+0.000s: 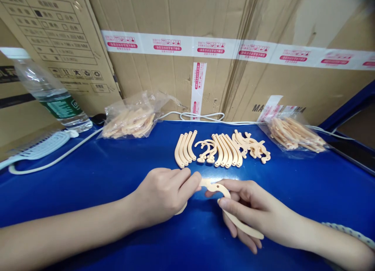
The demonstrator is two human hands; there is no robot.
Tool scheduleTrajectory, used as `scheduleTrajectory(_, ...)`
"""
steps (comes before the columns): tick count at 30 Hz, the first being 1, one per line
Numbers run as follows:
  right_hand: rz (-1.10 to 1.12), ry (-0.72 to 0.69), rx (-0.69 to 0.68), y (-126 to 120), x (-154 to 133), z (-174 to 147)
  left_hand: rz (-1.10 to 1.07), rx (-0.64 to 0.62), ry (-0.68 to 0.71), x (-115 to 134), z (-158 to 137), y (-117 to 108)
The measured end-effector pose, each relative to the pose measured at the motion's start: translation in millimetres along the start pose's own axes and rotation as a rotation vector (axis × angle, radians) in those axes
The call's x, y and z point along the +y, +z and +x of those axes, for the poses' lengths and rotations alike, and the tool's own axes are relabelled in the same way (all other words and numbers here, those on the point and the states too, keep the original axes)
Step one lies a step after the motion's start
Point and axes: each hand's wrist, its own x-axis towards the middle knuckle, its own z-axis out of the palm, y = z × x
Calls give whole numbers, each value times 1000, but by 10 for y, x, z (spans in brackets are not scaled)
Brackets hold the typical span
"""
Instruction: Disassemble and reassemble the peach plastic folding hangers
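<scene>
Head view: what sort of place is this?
Probably a makeshift workbench for small parts: a blue tabletop backed by cardboard, pale curved pieces laid out on it, and clear bags of similar pieces behind.

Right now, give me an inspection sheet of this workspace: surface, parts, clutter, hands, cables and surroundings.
Surface: blue tabletop, glossy.
Parts: curved pale piece, held; loose pieces lie grouped beyond the hands.
Clutter: bottle and brush at left; plastic bags of pale pieces, back left and back right.
Hands: left hand grips the piece's left part; right hand holds its curved part.
Cables: white cable along the back.
Surroundings: cardboard with printed tape.
</scene>
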Motion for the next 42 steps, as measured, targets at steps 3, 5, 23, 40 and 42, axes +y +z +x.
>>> scheduleTrajectory(3, -63, -51, 46, 23, 15, 7, -12, -2, 11, 3, 22, -22)
scheduleTrajectory(5, -149, -89, 82, 26, 17, 9, -13, 6, 28, 10, 32, -39)
scheduleTrajectory(23, -104, -407, 368, -243, -110, -6, -1172, -144, -849, -71, 36, 8)
scheduleTrajectory(40, -1285, -608, 780, -1585, 65, -9, -1827, -97, -1131, -167, 44, 9)
scheduleTrajectory(42, -1316, -565, 747, -1619, 79, -14, -1871, -68, -1133, -178, 29, 30)
